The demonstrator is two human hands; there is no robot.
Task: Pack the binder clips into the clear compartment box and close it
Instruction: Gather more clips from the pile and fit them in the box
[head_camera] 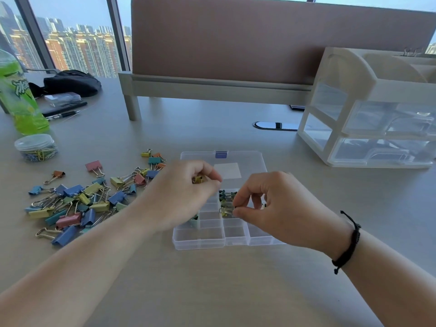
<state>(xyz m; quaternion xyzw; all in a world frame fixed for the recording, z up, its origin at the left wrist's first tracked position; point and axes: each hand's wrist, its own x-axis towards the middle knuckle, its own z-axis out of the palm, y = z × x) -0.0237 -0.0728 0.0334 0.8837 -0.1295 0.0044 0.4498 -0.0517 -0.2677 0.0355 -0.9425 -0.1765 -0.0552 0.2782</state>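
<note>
L hand (188, 194) hovers over the box's left-mid cells, fingers curled, pinching a small yellow clip (199, 179) betw thumb and fingertips; the clip's orientation can't be read, mostly hidden in the grip. R hand (273, 206) sits just right of it, over the box's mid/right cells, thumb and forefinger pinched on a small yellowish clip (227, 211) at the fingertips, wire handles toward the left, body approx level with the cell tops. Black cord bracelet (349, 244) on the R wrist.

Under both hands: clear compartment box (212, 239), open, long axis running away from the person, lid (238, 161) laid flat on the far side w/ a blue latch (221, 154) at its far edge. A few small clips, greenish, in the cell (226, 195) betw the two hands; one pale-green clip (194, 221) in a cell below the L palm. Near cells look bare.

Left of the L forearm: loose pile of coloured binder clips (80, 201) on the desk (212, 291), pointing every which way, some strays farther back near the lid's left edge.

Further left/back: round tub of paper clips (35, 147), green bottle (18, 97), pens (63, 114), black bag (70, 82). Far right of the R hand: white drawer unit (368, 109). Behind, a brown desk divider (259, 38).
</note>
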